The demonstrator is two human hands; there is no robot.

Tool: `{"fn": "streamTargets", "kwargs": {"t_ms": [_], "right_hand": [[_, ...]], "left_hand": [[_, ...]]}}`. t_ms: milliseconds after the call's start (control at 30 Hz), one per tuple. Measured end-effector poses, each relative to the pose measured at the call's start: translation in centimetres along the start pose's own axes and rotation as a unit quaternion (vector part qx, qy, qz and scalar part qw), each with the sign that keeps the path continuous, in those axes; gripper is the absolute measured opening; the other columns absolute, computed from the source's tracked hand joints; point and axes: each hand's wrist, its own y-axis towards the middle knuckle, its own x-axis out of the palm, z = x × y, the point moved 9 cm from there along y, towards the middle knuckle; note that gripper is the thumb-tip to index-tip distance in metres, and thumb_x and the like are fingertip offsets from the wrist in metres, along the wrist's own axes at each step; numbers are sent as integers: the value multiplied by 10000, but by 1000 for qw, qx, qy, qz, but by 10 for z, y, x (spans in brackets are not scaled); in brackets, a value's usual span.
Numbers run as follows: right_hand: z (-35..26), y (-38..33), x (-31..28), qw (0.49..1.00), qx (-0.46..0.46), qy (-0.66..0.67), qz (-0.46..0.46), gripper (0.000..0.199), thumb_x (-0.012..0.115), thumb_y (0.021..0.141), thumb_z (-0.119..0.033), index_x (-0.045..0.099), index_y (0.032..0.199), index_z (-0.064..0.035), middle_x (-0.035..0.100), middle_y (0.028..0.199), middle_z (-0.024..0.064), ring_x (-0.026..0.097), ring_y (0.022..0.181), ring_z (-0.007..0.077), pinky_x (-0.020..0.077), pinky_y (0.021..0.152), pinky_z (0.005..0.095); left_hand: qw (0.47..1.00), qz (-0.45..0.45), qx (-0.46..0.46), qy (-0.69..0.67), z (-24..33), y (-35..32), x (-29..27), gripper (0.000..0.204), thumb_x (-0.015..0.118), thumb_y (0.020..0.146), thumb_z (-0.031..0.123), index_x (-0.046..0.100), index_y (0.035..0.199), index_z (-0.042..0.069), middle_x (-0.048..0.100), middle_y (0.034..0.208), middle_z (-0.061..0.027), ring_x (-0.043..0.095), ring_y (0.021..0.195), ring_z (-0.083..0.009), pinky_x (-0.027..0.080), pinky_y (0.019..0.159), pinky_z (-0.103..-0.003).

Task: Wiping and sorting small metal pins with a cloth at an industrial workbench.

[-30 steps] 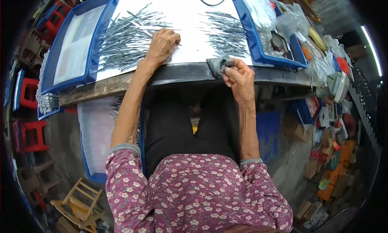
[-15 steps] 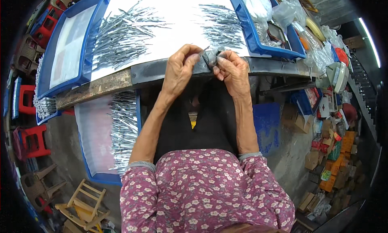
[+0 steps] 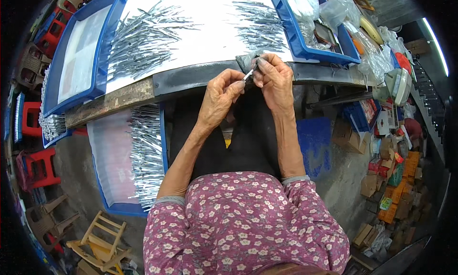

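My left hand (image 3: 220, 95) pinches one end of a small thin metal piece (image 3: 248, 75) just in front of the table's dark front edge (image 3: 191, 79). My right hand (image 3: 273, 78) grips a grey cloth (image 3: 246, 62) wrapped around the piece's other end. The two hands meet fingertip to fingertip above my lap. On the white table top lie two spreads of the same thin metal pieces, a large one (image 3: 140, 39) at the left and a smaller one (image 3: 260, 25) behind my right hand.
A blue tray (image 3: 125, 163) with a row of metal pieces sits low at my left. More blue trays stand at the left (image 3: 78, 51) and right (image 3: 317, 41) of the table. Red stools, a wooden chair and stacked boxes surround me.
My left hand left the pile on the table and came back to my right hand, bringing a metal piece. Both hands now hold it together at the cloth.
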Motion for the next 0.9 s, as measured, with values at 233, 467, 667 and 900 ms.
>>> {"fn": "streamTargets", "kwargs": {"t_ms": [233, 467, 667, 900], "right_hand": [[1, -1, 3, 1000, 3, 2, -12, 74, 539, 845, -65, 522, 880, -2, 570, 786, 75, 463, 576, 80, 367, 482, 186], [5, -1, 1, 1000, -3, -10, 2, 74, 546, 843, -66, 525, 870, -1, 560, 765, 63, 460, 560, 72, 364, 469, 181], [11, -1, 3, 1000, -2, 5, 10, 80, 546, 848, -76, 519, 862, -2, 545, 742, 52, 463, 559, 60, 365, 456, 170], [14, -4, 3, 1000, -10, -13, 13, 78, 539, 856, -82, 497, 858, -16, 540, 747, 54, 464, 557, 51, 369, 451, 163]], "left_hand": [[1000, -3, -9, -10, -4, 0, 0, 119, 513, 855, 90, 552, 919, -3, 495, 675, 17, 408, 566, -28, 341, 503, -159], [1000, 1, -15, -26, -7, -1, 0, 108, 500, 862, 77, 549, 914, -3, 487, 660, 18, 384, 545, -25, 319, 483, -157], [997, -7, -19, -79, -8, -2, 0, 106, 491, 870, 75, 545, 908, -7, 479, 648, 16, 371, 528, -24, 298, 469, -150], [991, -20, -25, -128, -17, -4, 0, 110, 491, 874, 82, 541, 902, -11, 478, 638, 15, 351, 502, -14, 274, 443, -145]]}}
